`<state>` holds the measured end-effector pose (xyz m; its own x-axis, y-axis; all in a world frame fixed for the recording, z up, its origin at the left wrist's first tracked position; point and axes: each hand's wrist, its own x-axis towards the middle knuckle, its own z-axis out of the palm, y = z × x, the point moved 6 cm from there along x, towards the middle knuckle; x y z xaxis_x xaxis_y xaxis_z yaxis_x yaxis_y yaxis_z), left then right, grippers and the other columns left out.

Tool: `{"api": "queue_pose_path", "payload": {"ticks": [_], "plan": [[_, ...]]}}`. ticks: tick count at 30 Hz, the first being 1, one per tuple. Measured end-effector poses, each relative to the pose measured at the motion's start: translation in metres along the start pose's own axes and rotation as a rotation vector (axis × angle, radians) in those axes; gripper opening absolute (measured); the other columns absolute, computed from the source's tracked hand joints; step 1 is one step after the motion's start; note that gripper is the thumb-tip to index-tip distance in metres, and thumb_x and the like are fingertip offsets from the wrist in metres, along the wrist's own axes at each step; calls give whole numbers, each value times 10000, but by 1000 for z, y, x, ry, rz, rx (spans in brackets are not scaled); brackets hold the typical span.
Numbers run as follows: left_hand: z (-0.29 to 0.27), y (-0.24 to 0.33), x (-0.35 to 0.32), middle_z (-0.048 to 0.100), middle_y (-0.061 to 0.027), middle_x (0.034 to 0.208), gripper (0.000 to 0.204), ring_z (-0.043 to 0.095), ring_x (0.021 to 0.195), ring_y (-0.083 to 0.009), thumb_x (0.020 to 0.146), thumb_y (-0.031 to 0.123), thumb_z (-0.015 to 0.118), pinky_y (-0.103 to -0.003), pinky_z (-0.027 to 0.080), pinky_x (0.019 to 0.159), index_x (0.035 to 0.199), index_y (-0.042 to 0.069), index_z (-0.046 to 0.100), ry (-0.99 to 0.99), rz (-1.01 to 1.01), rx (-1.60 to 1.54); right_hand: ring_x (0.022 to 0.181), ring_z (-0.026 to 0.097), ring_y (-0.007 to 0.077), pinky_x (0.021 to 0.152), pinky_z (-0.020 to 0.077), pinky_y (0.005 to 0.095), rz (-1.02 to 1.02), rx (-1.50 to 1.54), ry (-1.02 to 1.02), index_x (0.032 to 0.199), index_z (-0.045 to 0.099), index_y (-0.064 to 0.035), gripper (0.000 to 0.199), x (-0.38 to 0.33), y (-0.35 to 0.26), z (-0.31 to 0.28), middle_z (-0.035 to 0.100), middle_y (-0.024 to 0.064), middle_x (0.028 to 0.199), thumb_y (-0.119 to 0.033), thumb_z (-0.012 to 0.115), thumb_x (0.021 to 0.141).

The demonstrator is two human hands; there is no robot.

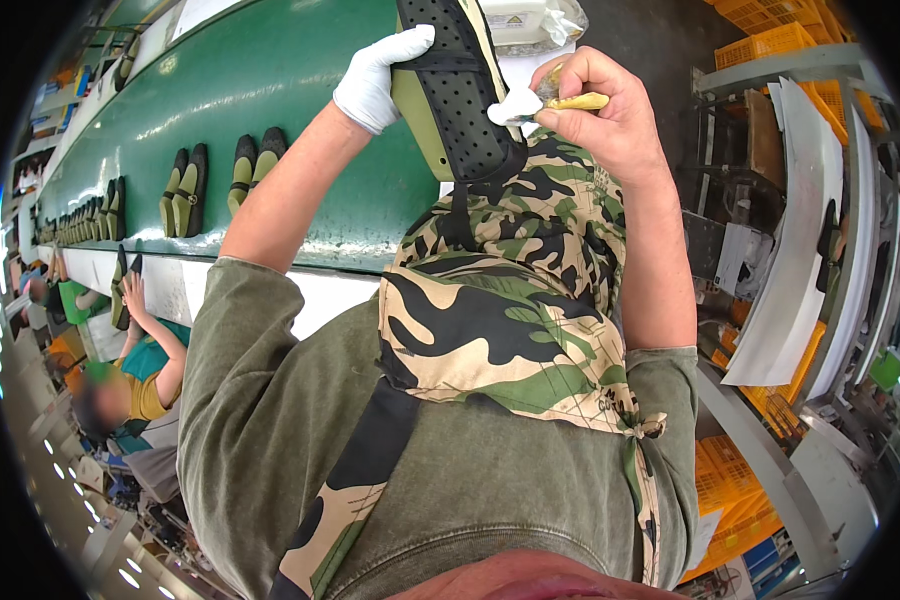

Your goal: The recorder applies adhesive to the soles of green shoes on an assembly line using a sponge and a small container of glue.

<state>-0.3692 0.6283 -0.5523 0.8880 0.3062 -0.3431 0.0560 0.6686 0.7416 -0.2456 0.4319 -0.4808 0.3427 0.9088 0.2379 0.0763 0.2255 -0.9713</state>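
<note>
Shoe (473, 115) held up in front of me, over the edge of the green bench (310, 100); dotted black face, olive panel, pale rim. Gloved fingers of my left hand (375, 85) closed on its side, thumb across the black. Bare fingers of my right hand (610, 115) pinch a yellow tool (582, 101); white wad (515, 106) at the shoe's rim, contact cannot be told. Bench surface: smooth, glossy, lamp glare at the far side. Two pairs (184, 195) (257, 168) stand apart on it, then a long close row (85, 212) toward the far left. Left: seated co-worker (150, 365), one hand at a pair of shoes. Beyond the bench, a white box (518, 25). Right: grey rack (790, 68), white sheets (792, 240), orange crates (735, 500). Dark floor (670, 85) between.
</note>
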Motion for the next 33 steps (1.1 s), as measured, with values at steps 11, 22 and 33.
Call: {"api": "queue_pose_path", "payload": {"ticks": [11, 22, 33], "plan": [[25, -22, 16, 653, -156, 1257, 530, 639, 1148, -304, 899, 302, 611, -469, 477, 1058, 1334, 8, 545, -43, -52, 122, 802, 532, 53, 665, 435, 218, -43, 48, -3, 819, 503, -61, 249, -37, 3, -28, 644, 70, 993, 2, 743, 796], [75, -33, 63, 597, -121, 1343, 569, 550, 1255, -279, 907, 224, 637, -434, 389, 1121, 1412, 21, 474, -198, -96, 55, 878, 599, 133, 763, 500, 299, -88, -88, 180, 835, 552, -50, 231, -77, 10, -85, 657, 64, 968, 5, 747, 723], [323, -18, 92, 587, -109, 1313, 602, 569, 1190, -284, 874, 206, 714, -436, 429, 1090, 1391, 14, 473, -579, 169, 305, 857, 612, 156, 746, 482, 292, -308, 650, 1105, 899, 520, -100, 256, -250, 114, -199, 624, 64, 939, 35, 712, 795]]}}
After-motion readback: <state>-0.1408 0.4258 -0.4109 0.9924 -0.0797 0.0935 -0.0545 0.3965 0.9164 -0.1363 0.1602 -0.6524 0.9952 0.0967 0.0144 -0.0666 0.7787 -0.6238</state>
